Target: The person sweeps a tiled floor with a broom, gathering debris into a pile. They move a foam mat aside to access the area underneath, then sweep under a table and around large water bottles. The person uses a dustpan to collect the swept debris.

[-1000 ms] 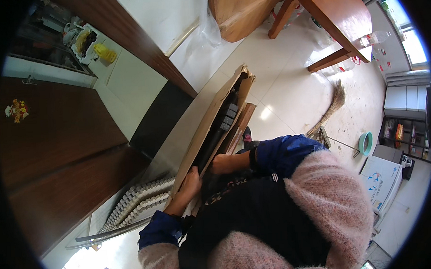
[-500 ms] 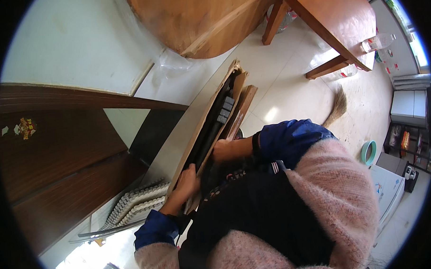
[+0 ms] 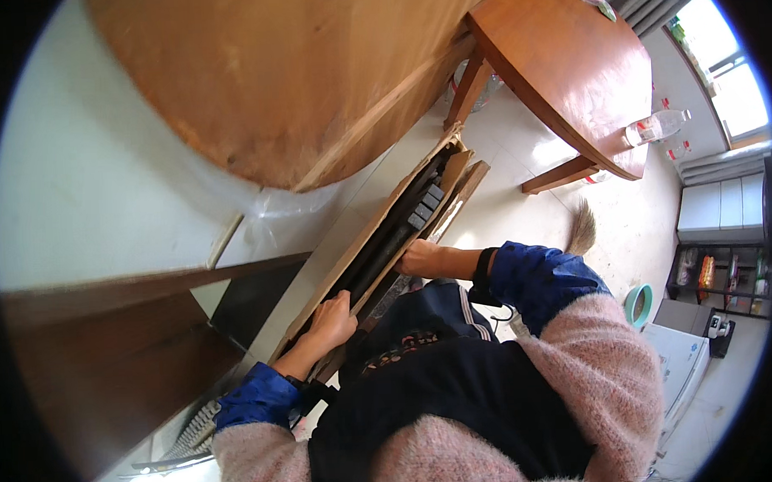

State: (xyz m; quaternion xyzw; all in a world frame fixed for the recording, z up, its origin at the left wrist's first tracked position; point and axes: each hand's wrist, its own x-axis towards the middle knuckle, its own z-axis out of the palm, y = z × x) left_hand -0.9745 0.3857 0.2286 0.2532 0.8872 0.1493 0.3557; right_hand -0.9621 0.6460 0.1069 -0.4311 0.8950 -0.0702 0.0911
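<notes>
In the middle of the frame we hold a long, flat brown cardboard box [image 3: 377, 233], its matte, creased flaps open at the upper end toward the centre-right, and it runs on a slant from the lower left up toward the middle. Inside it lies a dark, slim keyboard [image 3: 402, 228] with squarish grey keys showing near the open end. Our left hand [image 3: 329, 322] sits at the lower end of the box, fingers curled over the edge of the cardboard and gripping it. Our right hand [image 3: 421, 258] rests against the box's near long side, just below the open flaps, fingers closed against the cardboard, though we cannot tell how firmly they grip. Both wrists come out of smooth blue cuffs beneath a fuzzy pink knitted sweater [image 3: 595, 378] that fills the lower right of the frame. Above the box, across the upper middle, a large round wooden tabletop [image 3: 261, 84] leans with its warm grained surface facing us, a crinkled clear plastic sheet [image 3: 270, 215] at its lower rim. In the upper right stands a reddish-brown wooden table [image 3: 559, 73] with angled legs, and a clear plastic bottle [image 3: 654, 128] lies at its far edge. At the lower left a ribbed white keyboard [image 3: 188, 431] lies beside a dark wooden panel [image 3: 93, 370]. The floor [image 3: 529, 210] is pale glossy tile.
</notes>
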